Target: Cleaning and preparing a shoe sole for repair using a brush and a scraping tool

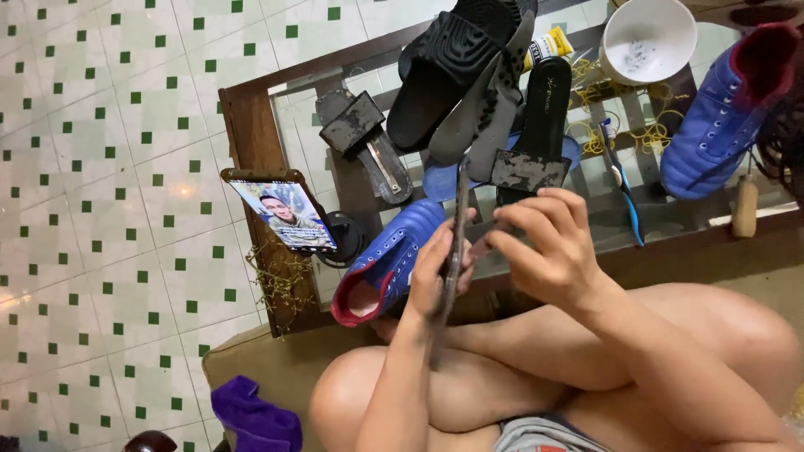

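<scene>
Your left hand [431, 272] grips a thin dark sole [456, 243] edge-on, fingers closed around it. Your right hand [548, 251] pinches its upper edge, just above the blue shoe [389, 259].

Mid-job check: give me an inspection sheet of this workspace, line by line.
Surface: glass-topped table with wooden frame, crowded.
Job's things: thin dark sole piece held edge-on in both hands, above a blue shoe.
Clutter: black slide sandal, grey insoles, black sandal sole, worn heel pieces, second blue shoe, white bowl, glue tube, toothbrush, phone on a stand.
Grippers: left hand and right hand both grip the sole piece.
Cables: nothing seen; yellow rubber bands lie loose.
Surroundings: green-and-white tiled floor, purple cloth.
</scene>
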